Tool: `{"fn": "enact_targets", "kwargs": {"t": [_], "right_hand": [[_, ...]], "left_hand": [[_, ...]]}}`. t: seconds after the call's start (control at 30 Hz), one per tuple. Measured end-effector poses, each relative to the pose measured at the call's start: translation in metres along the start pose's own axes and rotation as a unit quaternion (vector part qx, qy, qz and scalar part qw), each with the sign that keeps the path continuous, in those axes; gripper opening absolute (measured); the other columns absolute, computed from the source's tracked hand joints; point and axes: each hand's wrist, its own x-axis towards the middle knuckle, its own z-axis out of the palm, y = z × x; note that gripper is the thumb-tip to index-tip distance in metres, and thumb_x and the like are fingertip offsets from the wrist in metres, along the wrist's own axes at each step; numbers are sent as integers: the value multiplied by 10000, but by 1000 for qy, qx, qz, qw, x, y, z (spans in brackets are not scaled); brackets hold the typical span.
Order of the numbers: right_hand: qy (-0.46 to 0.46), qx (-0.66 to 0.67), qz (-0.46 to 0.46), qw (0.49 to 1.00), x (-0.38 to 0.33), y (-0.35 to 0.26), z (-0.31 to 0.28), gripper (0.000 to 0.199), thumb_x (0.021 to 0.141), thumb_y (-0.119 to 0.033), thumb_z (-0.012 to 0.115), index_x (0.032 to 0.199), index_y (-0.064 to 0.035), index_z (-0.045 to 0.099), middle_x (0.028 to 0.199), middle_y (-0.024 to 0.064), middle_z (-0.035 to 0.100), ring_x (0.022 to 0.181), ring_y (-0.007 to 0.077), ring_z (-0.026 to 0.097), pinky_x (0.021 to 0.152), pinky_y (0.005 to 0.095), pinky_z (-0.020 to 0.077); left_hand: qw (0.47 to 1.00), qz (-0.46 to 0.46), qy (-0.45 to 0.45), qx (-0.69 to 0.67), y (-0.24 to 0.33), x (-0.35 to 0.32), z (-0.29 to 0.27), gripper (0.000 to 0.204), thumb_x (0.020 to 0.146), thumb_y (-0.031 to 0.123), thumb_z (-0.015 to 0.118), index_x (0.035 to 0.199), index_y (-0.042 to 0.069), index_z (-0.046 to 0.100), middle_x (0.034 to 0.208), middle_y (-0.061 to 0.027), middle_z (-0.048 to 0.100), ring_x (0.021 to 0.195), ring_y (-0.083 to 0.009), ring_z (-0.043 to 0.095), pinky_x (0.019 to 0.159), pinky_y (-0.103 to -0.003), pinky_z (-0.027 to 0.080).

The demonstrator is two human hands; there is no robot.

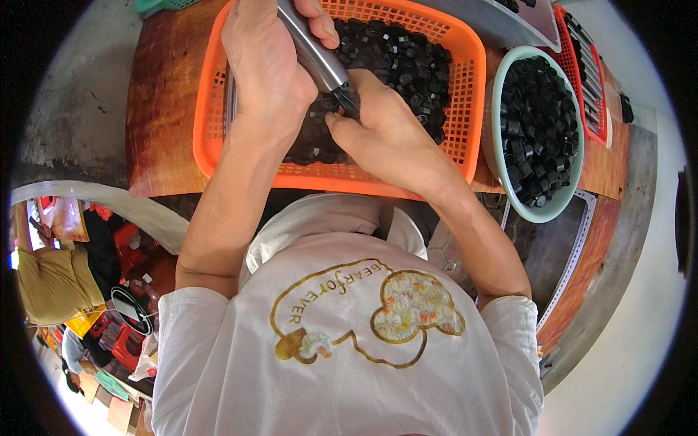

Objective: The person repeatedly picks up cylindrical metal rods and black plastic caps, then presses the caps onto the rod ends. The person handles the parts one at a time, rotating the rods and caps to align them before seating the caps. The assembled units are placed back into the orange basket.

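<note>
tube (315,52) (upper end beyond view)

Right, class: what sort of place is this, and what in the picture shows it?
Probably a small assembly workshop: an orange basket and a pale green basin hold many small black parts, a red basket holds silvery tube-like pieces, and the left hand grips a silver tube.

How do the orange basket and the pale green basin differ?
The orange basket is rectangular with rounded corners; the pale green basin is rounded, without corners.
The basket's walls are perforated; the basin's look solid.
The basket sits in front of the person; the basin stands to its right.
Both hold many small black pieces.
</note>
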Motion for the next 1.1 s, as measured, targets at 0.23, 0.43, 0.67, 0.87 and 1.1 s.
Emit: {"fn": "enact_targets", "kwargs": {"t": [0.23, 0.43, 0.67, 0.87, 1.1], "right_hand": [[-1, 30, -46, 998, 5, 6, -2, 340, 938, -210, 595, 1141, 63, 586, 757, 15, 529, 604, 88, 472, 526, 285, 384], [-51, 119, 10, 991, 0, 5, -9, 424, 974, -416, 452, 1027, -23, 604, 697, -32, 442, 551, 61, 330, 508, 257, 251], [-27, 118, -4, 993, -1, 10, -4, 453, 982, -465, 431, 969, -35, 572, 732, -24, 439, 581, 64, 345, 521, 256, 268], [-23, 109, -16, 994, 0, 12, -1, 451, 986, -477, 432, 932, -43, 545, 748, -23, 427, 600, 58, 342, 520, 251, 263], [-17, 97, -17, 995, 2, 12, 0, 434, 984, -453, 430, 917, -36, 529, 720, -24, 414, 596, 60, 337, 518, 257, 252]], "left_hand": [[999, -24, -15, -29, -2, 4, -1, 320, 1067, 424, 563, 931, 135, 552, 656, -5, 571, 472, -143, 553, 417, -281, 484], [995, 1, -73, -65, -3, 8, -7, 331, 1085, 422, 522, 937, 128, 563, 655, -18, 578, 472, -160, 567, 425, -295, 505], [993, -2, -86, -75, -4, 5, -9, 351, 1093, 427, 499, 938, 121, 571, 658, -26, 585, 466, -173, 572, 425, -304, 513], [994, -2, -77, -79, -3, 4, -10, 358, 1088, 436, 506, 931, 125, 587, 657, -26, 592, 465, -172, 573, 426, -300, 514], [995, -1, -61, -76, -3, 3, -9, 357, 1083, 441, 516, 927, 128, 588, 652, -23, 593, 464, -167, 568, 423, -285, 501]]}}
